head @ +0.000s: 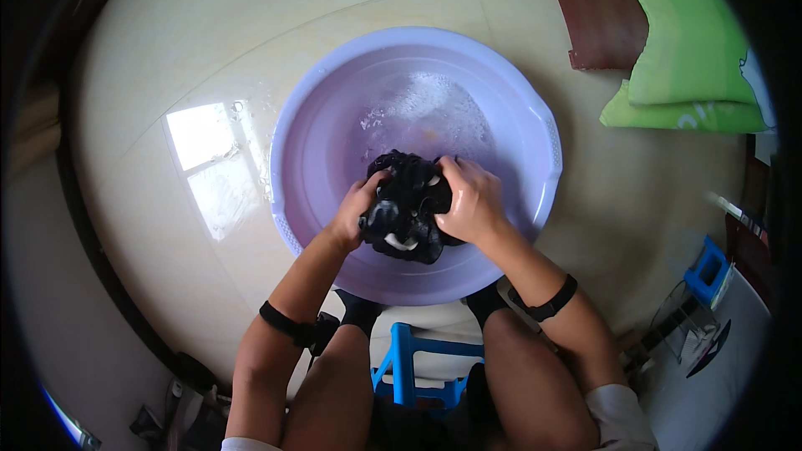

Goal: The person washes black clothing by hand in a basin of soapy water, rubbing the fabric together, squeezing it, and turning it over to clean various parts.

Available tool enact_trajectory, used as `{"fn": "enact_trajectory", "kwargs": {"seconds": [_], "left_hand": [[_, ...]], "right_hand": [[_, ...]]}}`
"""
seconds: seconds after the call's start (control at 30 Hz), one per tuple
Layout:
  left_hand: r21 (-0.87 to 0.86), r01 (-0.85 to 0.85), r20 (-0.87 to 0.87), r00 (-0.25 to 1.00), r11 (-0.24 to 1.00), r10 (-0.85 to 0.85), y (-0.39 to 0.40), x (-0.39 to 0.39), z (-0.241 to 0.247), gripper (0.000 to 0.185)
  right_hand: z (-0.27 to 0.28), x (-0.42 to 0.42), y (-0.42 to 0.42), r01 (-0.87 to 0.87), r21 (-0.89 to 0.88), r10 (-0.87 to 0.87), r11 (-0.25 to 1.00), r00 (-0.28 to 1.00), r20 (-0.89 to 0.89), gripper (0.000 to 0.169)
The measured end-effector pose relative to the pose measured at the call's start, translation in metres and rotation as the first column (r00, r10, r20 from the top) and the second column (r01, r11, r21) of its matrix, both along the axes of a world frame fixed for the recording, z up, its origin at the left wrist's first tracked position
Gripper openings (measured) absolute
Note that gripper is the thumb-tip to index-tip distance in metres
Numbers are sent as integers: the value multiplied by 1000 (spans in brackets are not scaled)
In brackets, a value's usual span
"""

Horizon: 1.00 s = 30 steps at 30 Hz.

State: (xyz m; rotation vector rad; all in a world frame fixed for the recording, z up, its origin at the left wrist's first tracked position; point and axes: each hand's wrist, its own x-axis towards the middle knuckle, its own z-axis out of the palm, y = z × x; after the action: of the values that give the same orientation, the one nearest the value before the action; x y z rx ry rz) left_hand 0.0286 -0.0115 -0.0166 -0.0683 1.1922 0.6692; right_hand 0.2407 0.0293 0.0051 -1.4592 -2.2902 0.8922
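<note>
A bunched wet black cloth (410, 207) with a few pale parts is held over the near half of a large lavender plastic basin (313, 106). My left hand (358, 210) grips its left side, the thumb lying on top. On the right side, my right hand (471, 200) has its fingers curled around the cloth and looks wet. Shallow water with white suds (432, 97) covers the far part of the basin's floor. The cloth hides the bottom beneath it, so I cannot tell whether it touches the water.
The basin stands on a glossy tiled floor (156, 62) with wet spots on its left. A blue plastic stool (404, 363) is between my legs. Green cushions (695, 44) hang by a dark red wooden piece (601, 19) at upper right. Another blue plastic item (708, 269) sits at lower right.
</note>
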Motion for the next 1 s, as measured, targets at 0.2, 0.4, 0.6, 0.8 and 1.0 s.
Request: {"fn": "enact_trajectory", "kwargs": {"seconds": [0.2, 0.4, 0.6, 0.8, 1.0], "left_hand": [[72, 324, -460, 850, 943, -257, 10, -15, 2, 75], [133, 761, -934, 311, 635, -177, 2, -3, 8, 110], [-36, 934, -950, 78, 355, -302, -13, 13, 0, 113], [-110, 973, -941, -36, 205, -337, -17, 21, -9, 101], [-97, 987, -901, -33, 127, -433, -13, 23, -7, 89]], "right_hand": [[-16, 29, 1, -83, -72, 99, 994, 960, 262, 65], [-15, 13, -10, -190, -26, 185, 981, 900, 394, 123], [-18, 5, -12, -266, -236, 353, 935, 771, 529, 121], [-28, 2, -15, -329, -313, 453, 891, 691, 563, 86], [-24, 2, -16, -291, -407, 481, 866, 708, 518, 75]]}}
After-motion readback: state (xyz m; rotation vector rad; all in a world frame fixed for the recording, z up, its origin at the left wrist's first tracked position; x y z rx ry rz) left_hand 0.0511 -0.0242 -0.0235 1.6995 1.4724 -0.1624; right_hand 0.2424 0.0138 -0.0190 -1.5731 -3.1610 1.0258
